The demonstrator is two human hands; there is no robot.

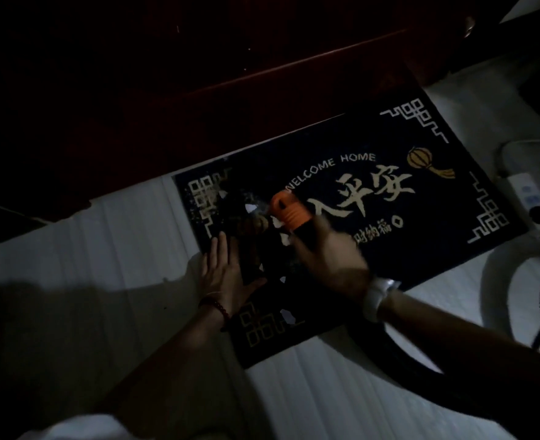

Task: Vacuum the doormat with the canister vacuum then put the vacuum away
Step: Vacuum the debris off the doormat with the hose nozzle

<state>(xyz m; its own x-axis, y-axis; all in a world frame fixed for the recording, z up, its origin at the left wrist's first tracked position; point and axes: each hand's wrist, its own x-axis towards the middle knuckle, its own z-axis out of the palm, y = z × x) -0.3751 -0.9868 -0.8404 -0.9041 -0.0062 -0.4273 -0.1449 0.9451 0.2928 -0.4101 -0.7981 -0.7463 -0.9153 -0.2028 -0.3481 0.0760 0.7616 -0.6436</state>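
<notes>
Dim shot. Dark doormat (373,214) w/ "WELCOME HOME" lettering, lantern print and gold corner frets lies skewed on pale floor tiles (119,249), far edge against a dark reddish door (198,90). Left hand (227,271) flat, fingers straight and together, pressing the mat's near-left part. Right hand (329,252) (motion-blurred) wraps round the black vacuum wand w/ orange ribbed collar (289,212), collar sitting over mid-mat; nozzle end lost in the dark left of it. Black hose (398,350) curves over the floor near the right forearm. White wrist device (378,298) on right wrist, red bead bracelet (216,308) on left. White power strip (529,195) at far right.
</notes>
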